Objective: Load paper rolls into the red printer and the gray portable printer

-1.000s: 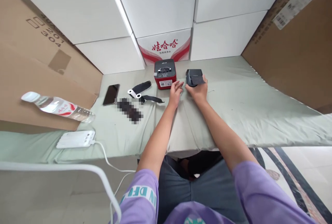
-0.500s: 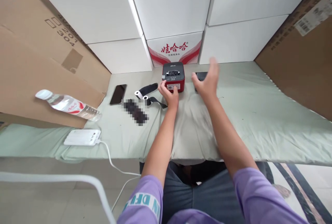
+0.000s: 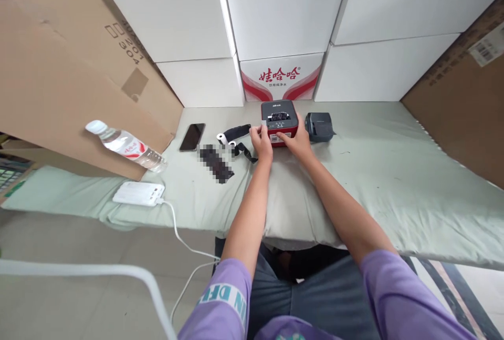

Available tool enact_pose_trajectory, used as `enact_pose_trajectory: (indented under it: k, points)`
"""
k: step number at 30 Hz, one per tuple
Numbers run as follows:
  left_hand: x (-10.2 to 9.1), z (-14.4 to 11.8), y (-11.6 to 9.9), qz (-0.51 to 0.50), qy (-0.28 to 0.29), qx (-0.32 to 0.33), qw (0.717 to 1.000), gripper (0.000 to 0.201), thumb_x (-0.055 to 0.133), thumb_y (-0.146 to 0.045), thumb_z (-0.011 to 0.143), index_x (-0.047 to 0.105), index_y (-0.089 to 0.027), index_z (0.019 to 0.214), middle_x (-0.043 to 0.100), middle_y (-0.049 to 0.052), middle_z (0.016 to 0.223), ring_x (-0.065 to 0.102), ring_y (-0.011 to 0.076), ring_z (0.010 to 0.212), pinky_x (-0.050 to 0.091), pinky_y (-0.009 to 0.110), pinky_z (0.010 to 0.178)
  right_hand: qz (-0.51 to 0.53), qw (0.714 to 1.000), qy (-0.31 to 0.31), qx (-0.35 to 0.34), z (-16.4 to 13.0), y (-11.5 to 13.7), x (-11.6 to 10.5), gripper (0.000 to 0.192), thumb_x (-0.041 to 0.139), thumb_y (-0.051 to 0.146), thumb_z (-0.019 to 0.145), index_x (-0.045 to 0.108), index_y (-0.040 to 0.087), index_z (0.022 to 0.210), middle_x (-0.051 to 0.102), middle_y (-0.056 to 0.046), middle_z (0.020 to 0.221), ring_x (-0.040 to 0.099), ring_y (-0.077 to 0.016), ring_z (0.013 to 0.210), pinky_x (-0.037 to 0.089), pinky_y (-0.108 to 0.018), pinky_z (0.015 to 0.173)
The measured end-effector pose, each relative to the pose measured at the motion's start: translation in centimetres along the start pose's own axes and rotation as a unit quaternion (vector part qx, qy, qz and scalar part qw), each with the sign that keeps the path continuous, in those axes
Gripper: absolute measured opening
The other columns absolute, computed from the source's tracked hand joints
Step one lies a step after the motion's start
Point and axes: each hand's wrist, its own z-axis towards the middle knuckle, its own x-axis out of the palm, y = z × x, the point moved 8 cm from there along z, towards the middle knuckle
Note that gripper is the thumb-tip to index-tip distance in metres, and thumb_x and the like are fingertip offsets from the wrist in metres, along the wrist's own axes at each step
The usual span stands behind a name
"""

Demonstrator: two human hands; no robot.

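A small red and black label printer (image 3: 280, 117) stands on the pale green cloth-covered table (image 3: 374, 172), near the stacked boxes. My left hand (image 3: 260, 142) grips its left front corner. From the right, my right hand (image 3: 297, 141) holds the printer's front and right side. Just right of the printer lies a dark grey cover piece (image 3: 319, 126), with no hand on it. Left of my left hand lie two white label rolls with black tape (image 3: 233, 137).
A black phone (image 3: 192, 136), a blurred dark item (image 3: 216, 163), a water bottle on its side (image 3: 126, 145) and a white power bank with cable (image 3: 138, 193) lie to the left. White boxes (image 3: 283, 14) and brown cartons (image 3: 59, 82) wall the table.
My right hand let go of the dark grey cover piece, rose, then came down on the red printer. My left hand closed on the printer's left corner. The view shifted left.
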Motion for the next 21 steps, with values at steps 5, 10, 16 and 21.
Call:
enact_pose_trajectory:
  k: [5,10,16,21]
  points:
    - [-1.3,-3.7,-4.0,0.078,0.032,0.010,0.996,0.029,0.060,-0.021,0.095,0.038,-0.024,0.076,0.048,-0.002,0.079,0.051,0.0169,0.082,0.043,0.029,0.090,-0.038,0.999,-0.021,-0.004,-4.8,1.7,-3.6,0.100,0.078,0.050,0.077,0.030,0.021,0.160,0.053,-0.019,0.157,0.055,-0.0367,0.142,0.046,-0.056,0.117]
    - [-2.9,-8.3,-6.7,0.107,0.066,0.028,0.992,0.028,0.059,-0.022,0.096,0.040,-0.024,0.075,0.051,0.000,0.081,0.052,0.0183,0.084,0.042,0.031,0.086,-0.013,0.998,-0.051,0.029,-10.8,1.6,-5.4,0.099,0.077,0.055,0.080,0.028,0.024,0.161,0.048,-0.018,0.160,0.053,-0.0366,0.144,0.048,-0.058,0.115]
    - [-5.2,-8.7,-4.0,0.086,0.104,-0.068,0.988,0.030,0.064,-0.025,0.088,0.042,-0.023,0.069,0.049,-0.003,0.070,0.051,0.0151,0.073,0.044,0.028,0.076,0.011,1.000,-0.027,0.002,-12.6,2.8,-6.3,0.100,0.080,0.053,0.077,0.030,0.025,0.159,0.047,-0.019,0.158,0.050,-0.0386,0.146,0.047,-0.064,0.116]
    - [-3.6,-4.6,-3.7,0.056,0.225,-0.121,0.965,0.010,0.065,-0.023,0.083,0.058,-0.023,0.076,0.061,0.000,0.077,0.060,0.0176,0.075,0.048,0.029,0.067,0.026,0.944,-0.018,-0.330,-14.4,12.9,-6.9,0.043,0.074,0.038,0.082,0.062,0.032,0.122,0.069,-0.009,0.123,0.066,-0.0311,0.119,0.056,-0.055,0.101]
